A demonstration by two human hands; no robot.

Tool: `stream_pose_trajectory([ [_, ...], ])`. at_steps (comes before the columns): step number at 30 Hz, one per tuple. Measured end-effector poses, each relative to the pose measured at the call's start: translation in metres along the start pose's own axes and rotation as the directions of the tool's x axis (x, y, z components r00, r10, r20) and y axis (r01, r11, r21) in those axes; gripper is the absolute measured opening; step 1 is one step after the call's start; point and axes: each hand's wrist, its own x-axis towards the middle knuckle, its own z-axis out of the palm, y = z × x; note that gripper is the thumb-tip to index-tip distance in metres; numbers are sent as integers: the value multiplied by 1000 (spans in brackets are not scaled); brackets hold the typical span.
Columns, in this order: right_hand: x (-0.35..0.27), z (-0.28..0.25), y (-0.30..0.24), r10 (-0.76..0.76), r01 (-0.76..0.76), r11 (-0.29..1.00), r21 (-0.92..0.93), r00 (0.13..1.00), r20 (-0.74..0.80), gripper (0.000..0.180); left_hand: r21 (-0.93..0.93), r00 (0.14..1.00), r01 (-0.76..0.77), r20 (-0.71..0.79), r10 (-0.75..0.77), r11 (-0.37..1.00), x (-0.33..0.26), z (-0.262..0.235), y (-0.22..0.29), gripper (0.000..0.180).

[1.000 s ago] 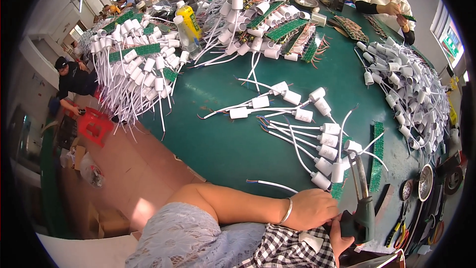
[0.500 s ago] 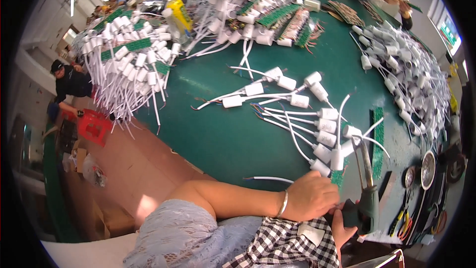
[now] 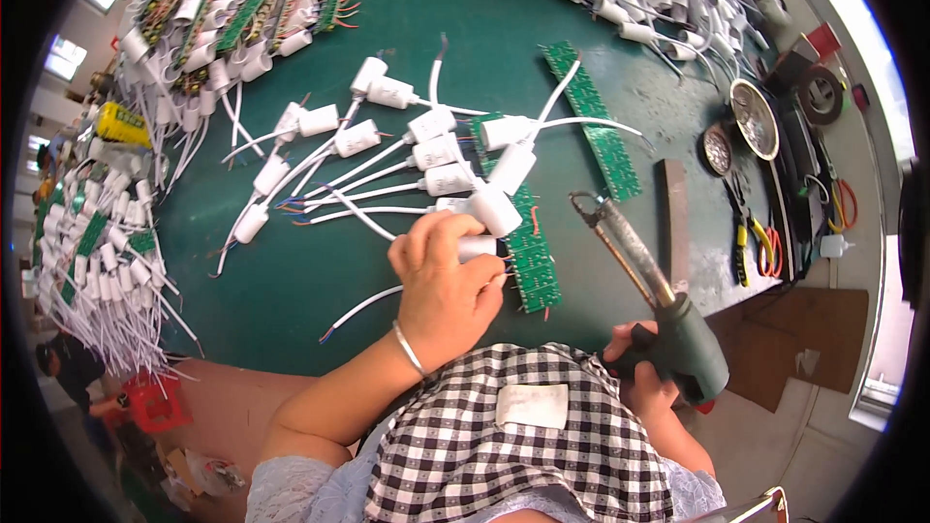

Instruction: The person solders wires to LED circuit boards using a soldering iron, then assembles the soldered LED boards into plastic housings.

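Note:
My left hand (image 3: 444, 281) has its fingers closed round a white cylindrical lamp holder (image 3: 477, 248), at the edge of a green circuit board strip (image 3: 533, 266). Another white lamp holder (image 3: 495, 210) lies just above the fingertips. In my right hand (image 3: 643, 374) is a dark green soldering gun (image 3: 693, 349), its metal tip (image 3: 586, 201) pointing up and left, apart from the board. Several corded lamp holders (image 3: 443, 179) lie in a row beyond my left hand, their stripped wire ends pointing left.
A second circuit board strip (image 3: 591, 121) lies farther right, beside a dark flat bar (image 3: 673, 223). Pliers (image 3: 742, 247) and a round metal strainer (image 3: 754, 119) lie at the right edge. Heaps of lamp holders (image 3: 620, 0) and boards (image 3: 257, 5) fill the far side.
The view has swung to the right and down. My left hand has moved away from my right hand onto a lamp holder by the board. The soldering gun stays in my right hand.

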Motion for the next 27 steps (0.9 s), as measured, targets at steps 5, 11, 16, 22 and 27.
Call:
stream_pose_trajectory([
  [5, -20, -32, 11, 18, -12, 998, -56, 994, 104, 55, -36, 999, 40, 32, -39, 999, -1, 1, -1, 7],
  [11, -40, -46, 25, 36, -14, 993, -121, 982, 185, 44, -70, 998, 52, 39, -49, 996, -2, 3, 3, 6],
  [16, -40, -53, 34, 9, 38, 982, -183, 969, 249, 40, -41, 998, 49, 35, -47, 998, 0, 6, 4, 6],
  [22, -28, -44, 30, -67, 146, 954, -260, 954, 291, 34, -28, 997, 57, 51, -55, 998, 1, 6, 6, 6],
  [27, -23, -37, 23, -71, 112, 982, -153, 965, 254, 29, -27, 998, 47, 54, -46, 999, 2, 5, 5, 6],
])
